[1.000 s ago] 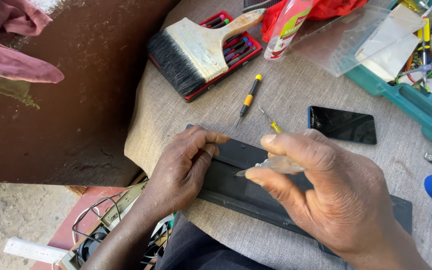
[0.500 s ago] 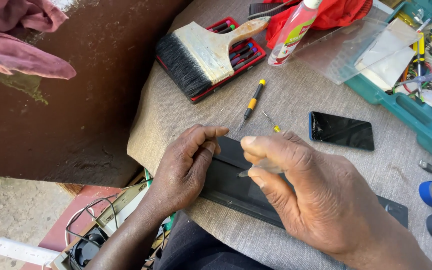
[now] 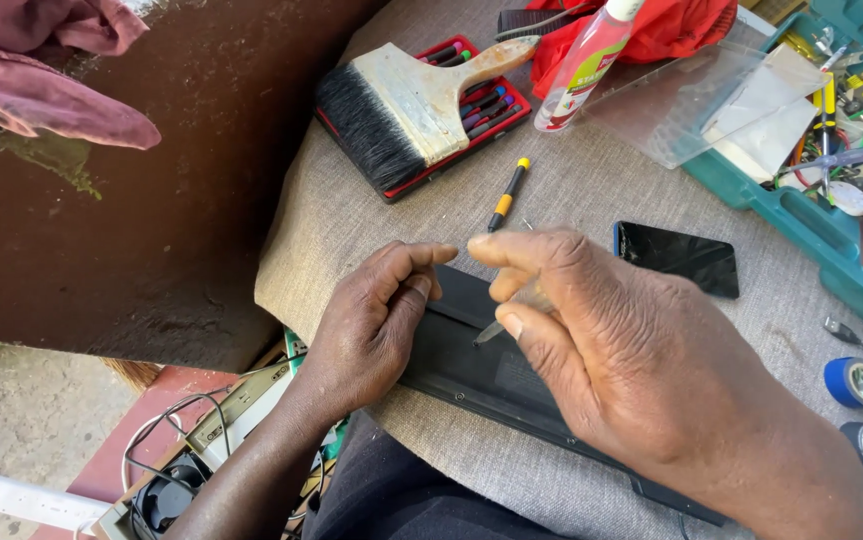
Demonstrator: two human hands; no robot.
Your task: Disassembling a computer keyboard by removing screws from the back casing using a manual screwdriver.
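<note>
Black plastic casing point(image 3: 471, 365), long and flat, lies slantwise on the cloth-covered tabletop point(image 3: 591, 200), its near end at the tabletop's edge and its far end hidden under the right forearm. The left hand point(image 3: 371, 325) presses down on the casing's upper left end, its grip curled loosely with fingertips bent onto the black surface and nothing enclosed in it. The right hand point(image 3: 611, 350) hovers over the middle of the casing, its grip pinched shut between thumb and fingers on a slim translucent tool point(image 3: 511, 312) whose tip points down at the casing's top face; whether the tip touches is unclear. Just beyond the hands lies a small screwdriver with a yellow and black handle point(image 3: 505, 196), and to the right of it a dark phone point(image 3: 676, 257), face up. Farther off, a wide paintbrush point(image 3: 411, 100) rests across a red case of screwdriver bits point(image 3: 496, 112). A teal toolbox point(image 3: 811, 225) stands at the right, with two rolls of tape point(image 3: 856, 383) near it.
</note>
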